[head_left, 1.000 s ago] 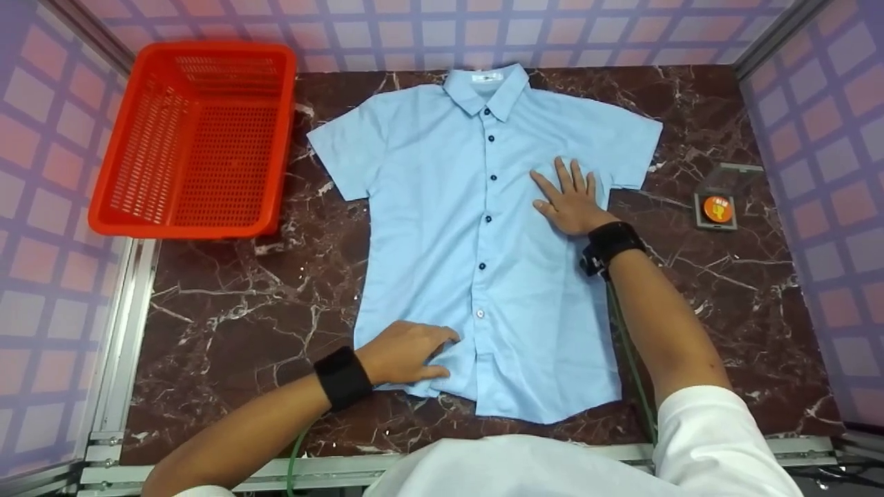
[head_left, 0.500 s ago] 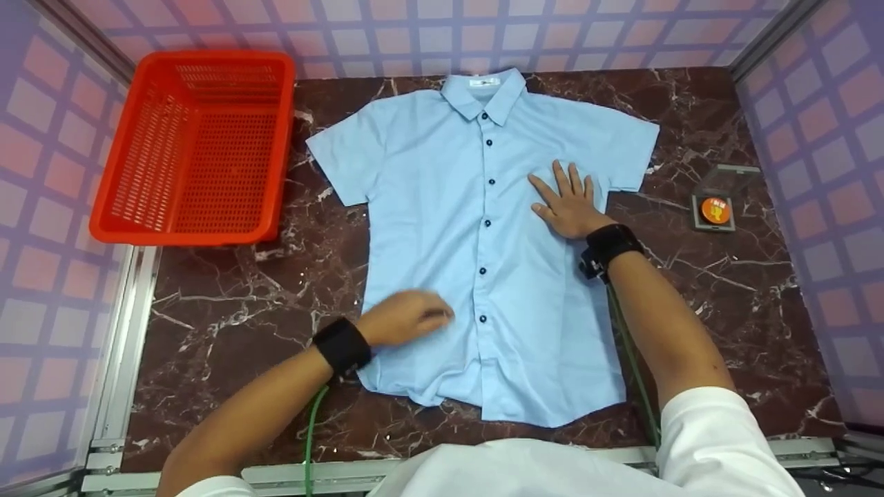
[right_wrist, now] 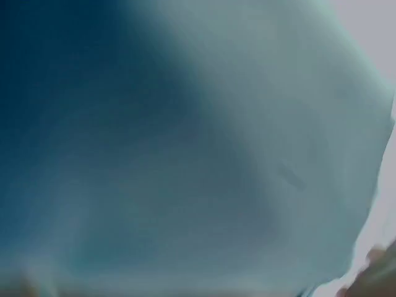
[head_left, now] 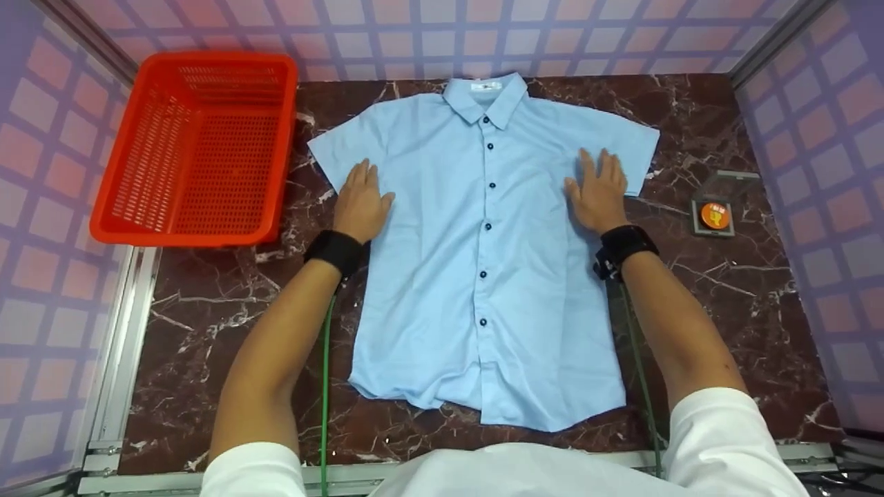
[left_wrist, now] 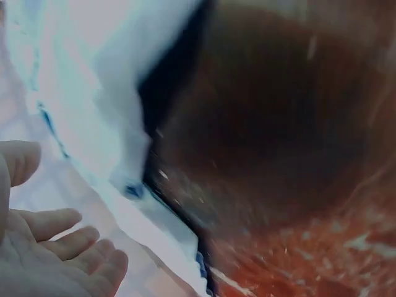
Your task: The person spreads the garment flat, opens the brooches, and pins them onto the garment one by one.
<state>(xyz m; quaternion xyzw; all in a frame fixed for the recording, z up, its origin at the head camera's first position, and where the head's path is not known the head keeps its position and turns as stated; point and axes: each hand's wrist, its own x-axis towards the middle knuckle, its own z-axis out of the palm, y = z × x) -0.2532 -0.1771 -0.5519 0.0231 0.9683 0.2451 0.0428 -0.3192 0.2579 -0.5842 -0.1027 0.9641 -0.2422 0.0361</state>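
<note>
A light blue short-sleeved shirt [head_left: 476, 228] lies flat and buttoned on the dark marble table [head_left: 228, 304], collar at the far edge. My left hand [head_left: 360, 200] lies flat with straight fingers on the shirt near its left armpit. My right hand [head_left: 599, 190] lies flat on the shirt near the right armpit. In the left wrist view the left hand [left_wrist: 43, 247] shows relaxed straight fingers beside blurred pale shirt cloth [left_wrist: 93, 93]. The right wrist view is a blur of blue cloth [right_wrist: 185, 154].
A red perforated plastic basket [head_left: 197, 145] stands at the table's far left. A small grey box with an orange round button [head_left: 715, 215] sits at the right. Metal frame rails [head_left: 117, 359] border the table, and checked purple walls surround it.
My left hand has left the shirt's lower hem and moved up to the left armpit area. My right hand has slid outward and farther up toward the right sleeve.
</note>
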